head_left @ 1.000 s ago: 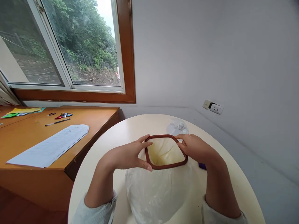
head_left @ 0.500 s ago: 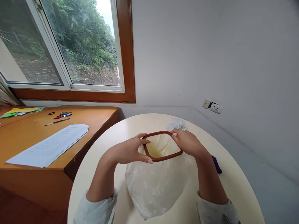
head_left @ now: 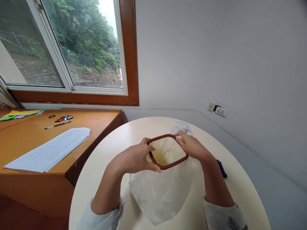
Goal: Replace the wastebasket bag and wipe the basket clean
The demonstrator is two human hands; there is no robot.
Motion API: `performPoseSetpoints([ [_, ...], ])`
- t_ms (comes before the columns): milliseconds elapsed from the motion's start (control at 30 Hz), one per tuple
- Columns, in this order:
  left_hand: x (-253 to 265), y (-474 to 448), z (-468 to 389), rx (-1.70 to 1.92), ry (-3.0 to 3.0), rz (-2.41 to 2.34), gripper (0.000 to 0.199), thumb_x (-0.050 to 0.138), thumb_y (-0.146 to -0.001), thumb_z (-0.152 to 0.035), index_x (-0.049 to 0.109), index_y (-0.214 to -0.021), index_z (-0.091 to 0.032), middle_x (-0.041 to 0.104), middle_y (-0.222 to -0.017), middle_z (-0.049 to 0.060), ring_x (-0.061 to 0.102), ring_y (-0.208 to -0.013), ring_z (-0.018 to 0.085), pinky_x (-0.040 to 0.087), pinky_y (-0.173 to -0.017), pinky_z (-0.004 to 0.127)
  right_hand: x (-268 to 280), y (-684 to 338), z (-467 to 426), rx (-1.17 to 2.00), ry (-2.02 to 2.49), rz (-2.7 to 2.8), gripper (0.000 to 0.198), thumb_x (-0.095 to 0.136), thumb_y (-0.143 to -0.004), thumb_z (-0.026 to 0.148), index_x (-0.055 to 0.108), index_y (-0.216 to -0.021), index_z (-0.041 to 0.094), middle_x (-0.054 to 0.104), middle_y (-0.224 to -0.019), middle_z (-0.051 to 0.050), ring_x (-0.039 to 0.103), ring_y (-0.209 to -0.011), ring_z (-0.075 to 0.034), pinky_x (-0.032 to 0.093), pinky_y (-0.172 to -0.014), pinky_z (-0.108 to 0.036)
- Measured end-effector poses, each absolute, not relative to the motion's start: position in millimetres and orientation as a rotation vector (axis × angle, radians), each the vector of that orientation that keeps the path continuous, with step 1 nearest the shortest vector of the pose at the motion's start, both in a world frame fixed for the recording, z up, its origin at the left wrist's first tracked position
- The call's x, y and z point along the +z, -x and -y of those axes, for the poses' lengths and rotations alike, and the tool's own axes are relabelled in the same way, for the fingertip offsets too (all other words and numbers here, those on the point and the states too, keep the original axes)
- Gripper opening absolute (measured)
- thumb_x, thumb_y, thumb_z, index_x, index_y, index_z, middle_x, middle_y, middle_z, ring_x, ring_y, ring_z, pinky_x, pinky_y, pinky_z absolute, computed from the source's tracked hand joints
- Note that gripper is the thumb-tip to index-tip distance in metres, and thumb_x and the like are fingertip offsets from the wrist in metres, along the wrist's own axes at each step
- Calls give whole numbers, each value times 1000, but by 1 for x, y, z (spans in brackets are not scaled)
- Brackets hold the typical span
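Note:
A trash bin with a brown rounded-square rim (head_left: 171,164) stands on the round table, its yellowish inside lined by a thin white plastic bag (head_left: 163,195). The bag hangs loosely over the outside and hides the bin's walls. At the rim's left side, my left hand (head_left: 137,157) is closed on it, thumb on the near corner and fingers on the far corner and inner edge. My right hand (head_left: 190,145) pinches the far right corner of the rim between thumb and fingers.
Behind my right hand lies a bunched white plastic bag (head_left: 182,127). A dark purple item (head_left: 222,169) rests right of my right forearm on the cream table (head_left: 124,135). Left stands a wooden desk (head_left: 105,119) with papers (head_left: 51,148), a pen (head_left: 57,125) and scissors (head_left: 63,118).
The rim has tilted slightly, its near left corner now lower. My left hand has shifted a little right and toward me with it. My right hand stays nearly still.

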State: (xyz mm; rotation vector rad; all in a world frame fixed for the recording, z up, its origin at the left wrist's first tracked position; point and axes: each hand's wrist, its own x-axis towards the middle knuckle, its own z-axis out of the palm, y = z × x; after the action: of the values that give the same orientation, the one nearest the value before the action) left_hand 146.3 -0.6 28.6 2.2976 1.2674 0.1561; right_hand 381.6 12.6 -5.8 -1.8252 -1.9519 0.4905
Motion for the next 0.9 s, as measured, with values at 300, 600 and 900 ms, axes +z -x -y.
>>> performPoseSetpoints([
  [300, 27, -150, 1, 146, -2272, -1288, 64, 62, -54, -66, 62, -103, -25, 39, -122, 3, 58, -72, 17, 45, -67, 30, -16, -386, -11, 719, 1640, 1835, 33, 32, -87, 40, 52, -107, 24, 63, -71, 1, 50, -53, -13, 33, -51, -24],
  [600, 30, -151, 2, 128, -2246, -1250, 59, 65, -56, -61, 60, -101, -22, 35, -120, 4, 57, -79, 16, 46, -76, 30, -12, -386, -10, 635, 1651, 1856, 31, 35, -87, 35, 54, -108, 26, 64, -72, 1, 52, -56, -14, 37, -57, -25],
  [900, 30, -150, 7, 217, -2230, -1215, 53, 65, -56, -58, 62, -94, -22, 38, -114, 4, 56, -76, 16, 47, -74, 31, -2, -382, -5, 447, 1785, 1958, 31, 34, -89, 35, 55, -111, 27, 67, -86, -2, 58, -75, -16, 36, -64, -24],
])
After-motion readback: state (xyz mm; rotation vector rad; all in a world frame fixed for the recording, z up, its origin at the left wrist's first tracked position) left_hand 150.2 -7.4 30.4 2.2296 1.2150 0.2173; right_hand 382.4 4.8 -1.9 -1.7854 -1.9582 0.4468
